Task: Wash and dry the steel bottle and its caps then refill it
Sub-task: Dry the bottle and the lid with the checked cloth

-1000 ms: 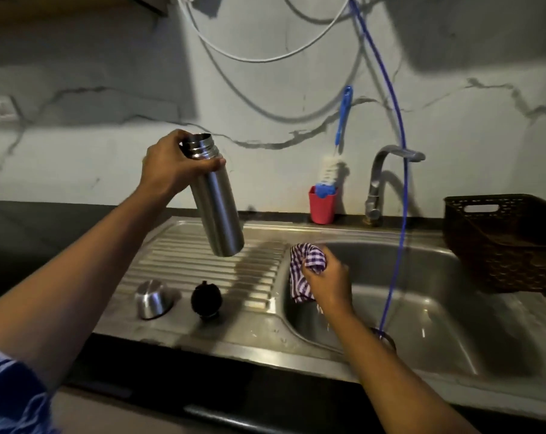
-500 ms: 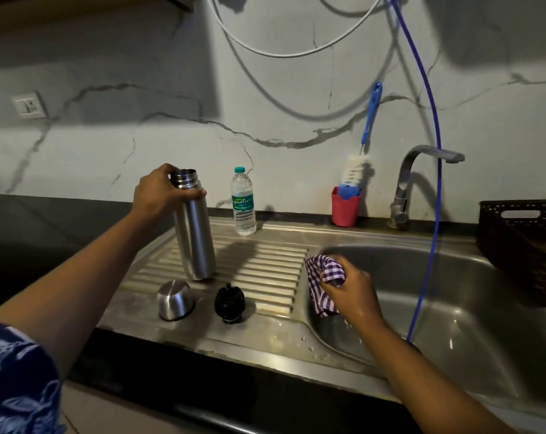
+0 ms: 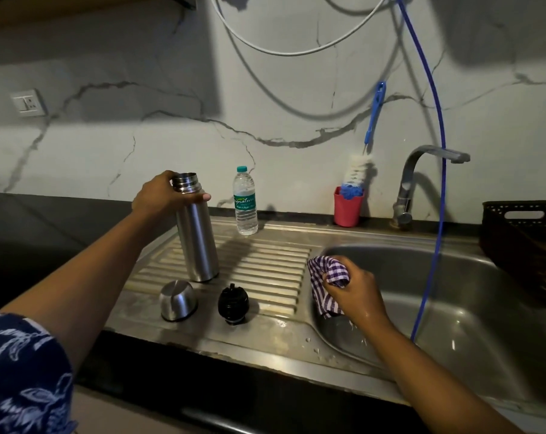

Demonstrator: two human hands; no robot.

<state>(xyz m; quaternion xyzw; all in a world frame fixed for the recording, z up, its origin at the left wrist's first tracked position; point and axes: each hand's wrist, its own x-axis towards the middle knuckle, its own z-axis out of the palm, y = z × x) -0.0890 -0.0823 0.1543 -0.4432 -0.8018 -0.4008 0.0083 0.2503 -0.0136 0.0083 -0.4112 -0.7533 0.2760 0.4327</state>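
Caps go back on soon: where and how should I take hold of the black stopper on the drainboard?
Pinch the black stopper by its round sides, from straight above. It stands narrow knob up, and the steel cap beside it stands apart, leaving finger room.

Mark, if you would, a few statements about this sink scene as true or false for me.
1. The tall cylindrical steel bottle is upright and uncapped. True.
2. The left grip holds that bottle near its base. False: it grips the neck, just under the open mouth.
3. The right grip holds a purple-and-white checked cloth at the edge of the steel sink basin. True.
4. The round black inner cap is screwed onto the bottle. False: it sits on the ribbed steel draining board, beside the domed steel outer cap.
5. The clear plastic water bottle lies on its side. False: it stands upright, teal lid on.
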